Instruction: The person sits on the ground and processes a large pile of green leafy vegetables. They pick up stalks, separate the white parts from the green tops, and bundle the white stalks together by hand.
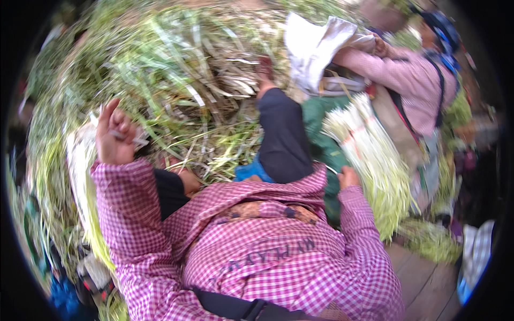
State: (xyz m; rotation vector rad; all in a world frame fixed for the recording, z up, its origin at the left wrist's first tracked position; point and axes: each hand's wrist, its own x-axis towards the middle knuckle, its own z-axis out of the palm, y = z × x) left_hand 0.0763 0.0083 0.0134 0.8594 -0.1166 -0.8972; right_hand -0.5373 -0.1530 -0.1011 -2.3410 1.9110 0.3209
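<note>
My left hand (115, 134) is raised at the left, palm partly showing, one finger extended and the others curled; a thin pale thing crosses the fingers, too blurred to name or to tell whether it is gripped. My right hand (349, 177) is closed around a thin whitish stalk (332, 170), beside a large bundle of pale green-white stalks (371, 160). Orange-red ties circle that bundle, which rests by a green sack (321, 148). Another pale bundle (82, 160) lies left of my left hand. Loose long green leaves and stalks (160, 68) heap before me.
A co-worker in a pink checked sleeve (385, 72) handles a white woven sack (309, 52) at the upper right. Between my legs lie leaf scraps (225, 148) and a blue item (253, 170). Floor tiles (417, 281) show at the lower right, near a checked cloth or bag (476, 257).
</note>
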